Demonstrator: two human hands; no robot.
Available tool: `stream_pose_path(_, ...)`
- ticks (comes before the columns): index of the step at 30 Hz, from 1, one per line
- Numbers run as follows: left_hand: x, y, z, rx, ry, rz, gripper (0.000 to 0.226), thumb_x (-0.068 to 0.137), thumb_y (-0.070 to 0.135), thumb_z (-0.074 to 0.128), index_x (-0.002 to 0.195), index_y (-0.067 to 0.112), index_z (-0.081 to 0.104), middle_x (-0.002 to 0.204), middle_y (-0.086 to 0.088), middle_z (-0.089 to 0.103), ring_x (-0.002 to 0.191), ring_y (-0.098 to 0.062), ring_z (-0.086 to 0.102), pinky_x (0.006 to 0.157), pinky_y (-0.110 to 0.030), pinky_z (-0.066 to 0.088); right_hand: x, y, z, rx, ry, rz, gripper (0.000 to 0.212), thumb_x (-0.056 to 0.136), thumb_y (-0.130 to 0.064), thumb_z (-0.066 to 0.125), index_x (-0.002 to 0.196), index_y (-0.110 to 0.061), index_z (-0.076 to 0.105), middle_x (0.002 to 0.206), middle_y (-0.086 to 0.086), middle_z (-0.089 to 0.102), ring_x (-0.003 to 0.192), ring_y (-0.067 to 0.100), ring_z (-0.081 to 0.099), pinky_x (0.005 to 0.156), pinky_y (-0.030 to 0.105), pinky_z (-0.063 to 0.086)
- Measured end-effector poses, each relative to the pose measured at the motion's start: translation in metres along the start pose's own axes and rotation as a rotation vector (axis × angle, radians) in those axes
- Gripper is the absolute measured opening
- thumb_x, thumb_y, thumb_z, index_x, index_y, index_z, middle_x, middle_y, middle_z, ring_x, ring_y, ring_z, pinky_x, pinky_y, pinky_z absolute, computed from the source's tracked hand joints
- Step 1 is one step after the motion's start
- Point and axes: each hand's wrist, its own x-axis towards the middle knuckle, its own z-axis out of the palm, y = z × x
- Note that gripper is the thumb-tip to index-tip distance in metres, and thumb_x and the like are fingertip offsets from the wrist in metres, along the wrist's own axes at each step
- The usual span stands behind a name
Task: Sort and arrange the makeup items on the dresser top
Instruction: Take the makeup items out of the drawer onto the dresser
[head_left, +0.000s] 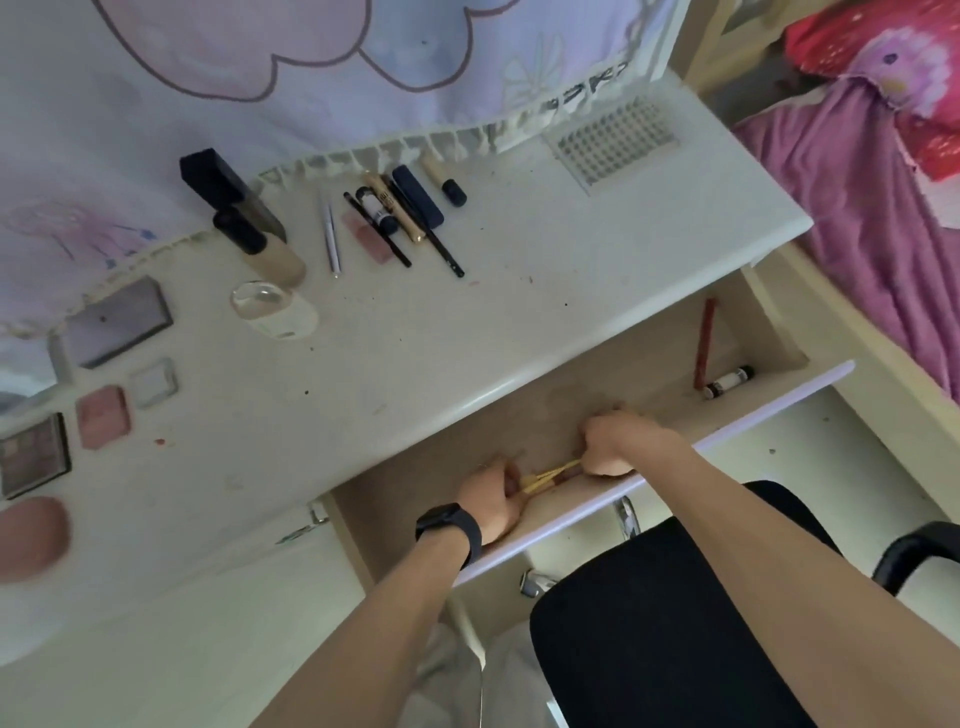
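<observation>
Both my hands are inside the open drawer under the dresser top. My left hand and my right hand each grip an end of a bundle of thin yellow sticks. On the dresser top lie pencils and tubes at the back, a foundation bottle, a clear lid, a grey palette, a pink compact, an eyeshadow palette and a pink sponge.
A red pencil and a small tube lie at the drawer's right end. A white grid tray sits at the back right. A black chair stands below my arms. A bed with purple bedding is to the right.
</observation>
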Motion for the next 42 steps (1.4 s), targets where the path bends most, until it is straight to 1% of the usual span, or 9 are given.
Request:
stream_pose_path(6, -0.01, 0.001, -0.011, 0.208, -0.048, -0.001, 0.026, 0.102, 0.024, 0.05, 0.122, 0.014, 0.064, 0.12, -0.007, 0.066, 0.109, -0.027, 0.062, 0.094, -0.036, 0.05, -0.007, 0.004, -0.007, 0.053, -0.029, -0.035, 0.026, 0.097, -0.028, 0.057, 0.111, -0.009, 0.066, 0.106, 0.01, 0.068, 0.092, 0.027, 0.062, 0.079, 0.034, 0.051)
stream_pose_path(12, -0.028, -0.004, -0.038, 0.261, -0.002, -0.007, 0.028, 0.101, 0.025, 0.049, 0.123, 0.017, 0.063, 0.118, -0.005, 0.067, 0.104, -0.026, 0.064, 0.079, -0.029, 0.049, -0.028, 0.001, -0.021, -0.027, -0.025, -0.054, 0.009, 0.094, -0.012, 0.051, 0.091, -0.007, 0.058, 0.077, 0.003, 0.056, 0.077, 0.024, 0.056, 0.066, 0.03, 0.045)
stream_pose_path(20, -0.066, 0.013, -0.068, -0.06, 0.087, 0.057, 0.02, 0.099, 0.027, 0.056, 0.117, 0.024, 0.064, 0.105, 0.006, 0.069, 0.092, -0.01, 0.067, 0.088, -0.027, 0.054, -0.053, 0.001, -0.023, -0.032, 0.034, -0.066, 0.017, 0.095, -0.009, 0.053, 0.109, -0.007, 0.063, 0.085, 0.005, 0.057, 0.081, 0.025, 0.056, 0.064, 0.029, 0.043)
stream_pose_path(23, -0.084, 0.033, -0.084, -0.376, 0.092, 0.065, 0.013, 0.1, 0.025, 0.057, 0.109, 0.032, 0.064, 0.091, 0.003, 0.07, 0.07, -0.009, 0.066, 0.069, -0.021, 0.055, -0.076, 0.013, -0.026, -0.034, 0.17, -0.042, 0.016, 0.092, -0.007, 0.048, 0.098, -0.014, 0.061, 0.083, 0.002, 0.056, 0.078, 0.022, 0.056, 0.066, 0.031, 0.047)
stream_pose_path(27, -0.094, 0.066, -0.113, -0.722, 0.116, 0.04, 0.012, 0.098, 0.02, 0.061, 0.109, 0.021, 0.065, 0.086, -0.008, 0.071, 0.067, -0.023, 0.069, 0.061, -0.029, 0.058, -0.12, 0.038, -0.012, 0.542, 0.334, -0.142, 0.022, 0.104, -0.022, 0.044, 0.113, -0.024, 0.064, 0.098, -0.002, 0.063, 0.086, 0.018, 0.062, 0.076, 0.032, 0.053)
stream_pose_path(31, -0.087, 0.093, -0.125, -0.932, 0.126, 0.088, 0.025, 0.093, 0.023, 0.069, 0.115, 0.013, 0.063, 0.095, -0.011, 0.076, 0.085, -0.031, 0.074, 0.079, -0.042, 0.061, -0.157, 0.01, 0.006, 1.186, 0.472, -0.355, 0.014, 0.103, -0.027, 0.054, 0.105, -0.033, 0.066, 0.093, -0.016, 0.071, 0.089, 0.003, 0.065, 0.077, 0.014, 0.048)
stream_pose_path(36, -0.069, 0.115, -0.126, -0.907, 0.132, 0.142, 0.025, 0.091, 0.028, 0.071, 0.114, 0.019, 0.066, 0.095, -0.006, 0.077, 0.089, -0.025, 0.074, 0.073, -0.028, 0.06, -0.143, -0.028, 0.006, 1.391, 0.587, -0.287, 0.012, 0.105, -0.023, 0.051, 0.114, -0.029, 0.058, 0.096, -0.017, 0.076, 0.093, 0.0, 0.068, 0.087, 0.03, 0.051)
stream_pose_path(40, -0.057, 0.118, -0.141, -0.785, 0.181, 0.198, 0.015, 0.094, 0.028, 0.068, 0.108, 0.029, 0.07, 0.094, -0.006, 0.074, 0.079, -0.021, 0.073, 0.07, -0.032, 0.06, -0.144, -0.026, -0.002, 1.515, 0.753, -0.215, 0.017, 0.103, -0.025, 0.055, 0.113, -0.038, 0.058, 0.085, -0.007, 0.075, 0.069, 0.031, 0.059, 0.069, 0.046, 0.052)
stream_pose_path(42, -0.053, 0.12, -0.153, -0.684, 0.191, 0.241, 0.015, 0.095, 0.029, 0.066, 0.11, 0.033, 0.069, 0.1, -0.004, 0.069, 0.078, -0.019, 0.074, 0.065, -0.037, 0.061, -0.149, -0.016, -0.008, 1.585, 0.791, -0.194, 0.021, 0.101, -0.025, 0.059, 0.107, -0.044, 0.063, 0.08, -0.002, 0.074, 0.06, 0.023, 0.05, 0.063, 0.041, 0.048)
